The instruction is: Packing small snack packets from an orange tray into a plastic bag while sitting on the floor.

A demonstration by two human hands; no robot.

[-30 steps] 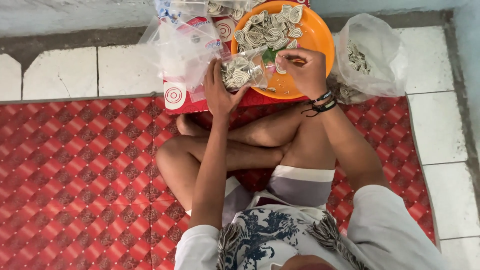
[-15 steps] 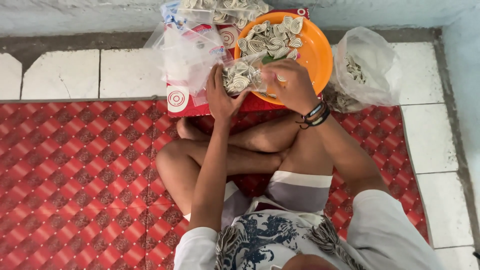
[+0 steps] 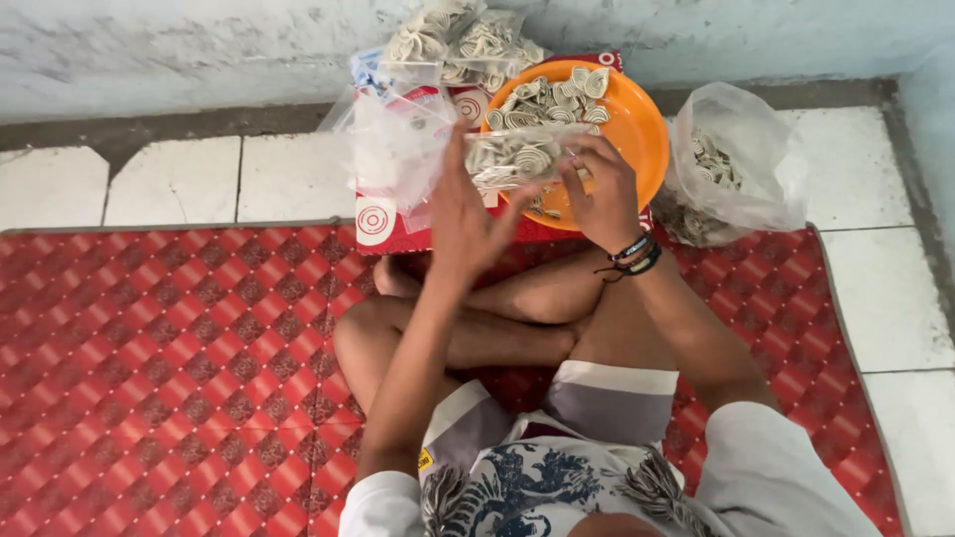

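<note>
Packet point(image 3: 517, 159) before orange plate point(image 3: 637, 129).

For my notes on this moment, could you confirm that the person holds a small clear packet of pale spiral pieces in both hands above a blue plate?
Not quite: the head view shows the plate is orange, not blue. The rest stands; the left hand and right hand hold the small clear packet of pale spiral pieces above it.
</note>
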